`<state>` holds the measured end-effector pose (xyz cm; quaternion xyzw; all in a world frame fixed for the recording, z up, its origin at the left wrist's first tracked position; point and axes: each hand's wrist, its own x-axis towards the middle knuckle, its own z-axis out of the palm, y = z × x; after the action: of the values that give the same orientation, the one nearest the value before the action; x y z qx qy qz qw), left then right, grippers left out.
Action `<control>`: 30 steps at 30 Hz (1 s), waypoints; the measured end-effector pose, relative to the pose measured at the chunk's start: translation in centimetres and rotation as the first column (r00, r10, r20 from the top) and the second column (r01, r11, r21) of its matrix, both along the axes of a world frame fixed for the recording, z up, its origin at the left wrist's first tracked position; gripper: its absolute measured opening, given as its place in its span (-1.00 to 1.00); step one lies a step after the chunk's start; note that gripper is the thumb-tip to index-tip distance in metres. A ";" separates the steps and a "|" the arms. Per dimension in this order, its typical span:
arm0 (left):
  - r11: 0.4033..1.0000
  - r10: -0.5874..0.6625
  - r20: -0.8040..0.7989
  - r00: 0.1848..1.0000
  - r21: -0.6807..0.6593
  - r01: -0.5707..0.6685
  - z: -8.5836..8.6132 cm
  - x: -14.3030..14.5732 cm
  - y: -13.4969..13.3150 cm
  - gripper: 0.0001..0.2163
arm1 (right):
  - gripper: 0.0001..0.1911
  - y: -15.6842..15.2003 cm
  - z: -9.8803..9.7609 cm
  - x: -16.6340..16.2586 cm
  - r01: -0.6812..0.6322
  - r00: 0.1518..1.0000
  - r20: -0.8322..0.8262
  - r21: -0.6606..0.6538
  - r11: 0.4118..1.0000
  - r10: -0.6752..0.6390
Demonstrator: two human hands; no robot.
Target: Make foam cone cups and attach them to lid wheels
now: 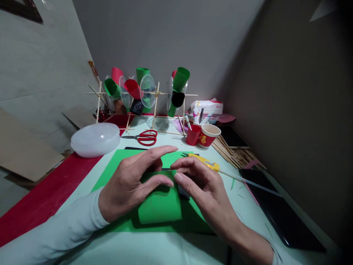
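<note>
A rolled tube of green foam sheet [161, 206] lies on a flat green sheet [110, 169] in front of me. My left hand [132, 182] curls over the tube's left side, thumb and fingers pressing it into its rolled shape. My right hand [201, 187] grips the tube's right end, fingers bent over a dark edge there. A yellow glue gun [205, 163] lies just behind my right hand, its clear glue stick pointing right.
Red scissors [147, 137] lie behind the sheet. A white plastic lid stack [95, 139] sits at the left. Red cups [208, 135] with pens, wooden sticks [234, 154], a stick frame with cones and discs [143, 94], and dark tablets [278, 213] lie around.
</note>
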<state>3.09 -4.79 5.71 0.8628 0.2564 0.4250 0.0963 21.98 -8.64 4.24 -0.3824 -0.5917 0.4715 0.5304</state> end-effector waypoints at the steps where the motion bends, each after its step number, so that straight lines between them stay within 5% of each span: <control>1: 1.000 -0.006 -0.003 1.000 0.009 0.006 0.0 0.0 0.0 -0.58 | -0.90 -0.1 0.1 0.0 0.007 1.000 0.016 0.005 1.000 -0.007; 9: 0.997 -0.008 -0.020 1.000 0.074 0.009 -0.3 0.3 -0.3 -0.57 | -0.92 0.2 -0.2 -0.4 0.048 0.999 0.000 -0.002 0.999 -0.048; 22: 0.958 0.245 0.194 0.950 -0.200 -0.206 -1.1 0.1 -0.3 -0.98 | -0.86 0.9 -0.3 0.6 0.260 0.963 -0.071 0.010 0.966 -0.259; 30: 0.947 0.292 0.263 0.920 -0.214 -0.239 -1.2 0.4 -0.4 -0.91 | -0.87 0.4 -0.2 0.6 0.282 0.959 -0.027 0.025 0.959 -0.281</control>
<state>3.49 -5.22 4.50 0.7358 0.3912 0.5318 0.1507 22.62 -8.20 4.03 -0.4497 -0.5319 0.3869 0.6043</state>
